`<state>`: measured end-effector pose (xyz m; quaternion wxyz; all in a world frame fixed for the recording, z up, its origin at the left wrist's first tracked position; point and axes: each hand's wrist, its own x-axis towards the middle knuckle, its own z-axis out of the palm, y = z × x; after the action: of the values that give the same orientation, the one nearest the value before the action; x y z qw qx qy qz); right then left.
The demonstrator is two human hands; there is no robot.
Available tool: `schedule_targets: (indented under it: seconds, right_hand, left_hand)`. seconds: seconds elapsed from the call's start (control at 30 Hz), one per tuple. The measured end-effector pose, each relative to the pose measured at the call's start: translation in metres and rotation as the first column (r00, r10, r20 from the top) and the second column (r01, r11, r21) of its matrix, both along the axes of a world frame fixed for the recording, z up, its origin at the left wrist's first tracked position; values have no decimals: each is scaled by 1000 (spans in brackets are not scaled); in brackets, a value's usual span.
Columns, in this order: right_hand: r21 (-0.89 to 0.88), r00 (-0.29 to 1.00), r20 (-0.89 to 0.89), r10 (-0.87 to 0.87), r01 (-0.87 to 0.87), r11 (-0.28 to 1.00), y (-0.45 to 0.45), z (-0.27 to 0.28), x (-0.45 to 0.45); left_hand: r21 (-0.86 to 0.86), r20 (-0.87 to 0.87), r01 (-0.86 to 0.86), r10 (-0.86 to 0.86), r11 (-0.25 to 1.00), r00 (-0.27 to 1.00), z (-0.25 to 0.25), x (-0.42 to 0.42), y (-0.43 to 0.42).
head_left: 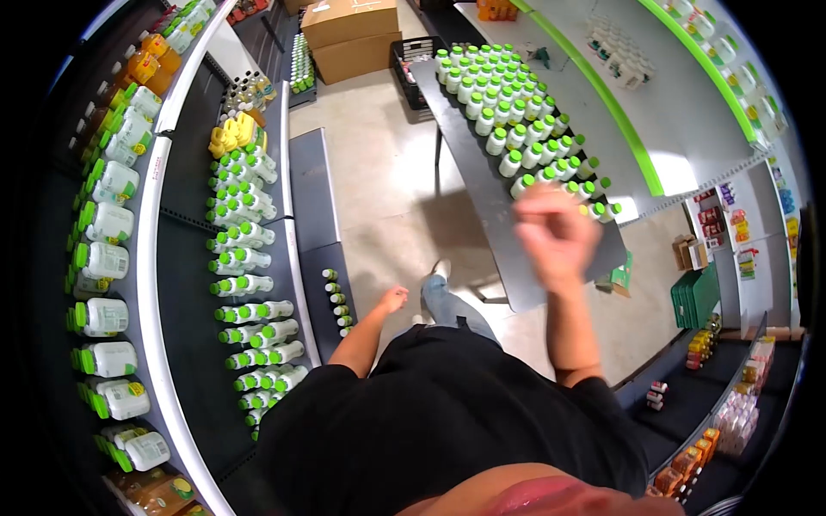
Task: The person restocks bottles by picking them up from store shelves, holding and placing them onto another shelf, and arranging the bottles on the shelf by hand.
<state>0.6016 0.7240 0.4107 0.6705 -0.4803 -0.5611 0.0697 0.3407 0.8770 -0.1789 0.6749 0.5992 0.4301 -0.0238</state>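
My right hand (555, 230) is raised over the near end of the dark table (482, 206), beside many white bottles with green caps (496, 142). Its fingers are curled together, and whatever may be between them is hidden. My left hand (395, 298) hangs low beside my left leg, above the floor, with its fingers curled; it is too small to tell if anything is inside. To its left, a short row of green-capped bottles (335, 298) stands on the low shelf ledge (320, 249).
Shelves of green-capped bottles (249, 258) run along the left. Cardboard boxes (357, 34) and a black crate (411, 73) stand ahead. On the right are a green-edged shelf (594, 77), green crates (695, 298) and lower shelves with small packs (688, 460).
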Motion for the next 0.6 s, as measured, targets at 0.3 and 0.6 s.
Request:
schedule_targets:
  seconds: [0.3, 0.6]
  right_hand:
    - [728, 979, 133, 153, -201, 656, 63, 125, 46]
    - [837, 978, 13, 209, -125, 533, 143, 116, 141]
  left_hand:
    - [324, -278, 360, -275, 875, 920, 53, -80, 101]
    - [-77, -321, -321, 282, 944, 904, 93, -137, 211]
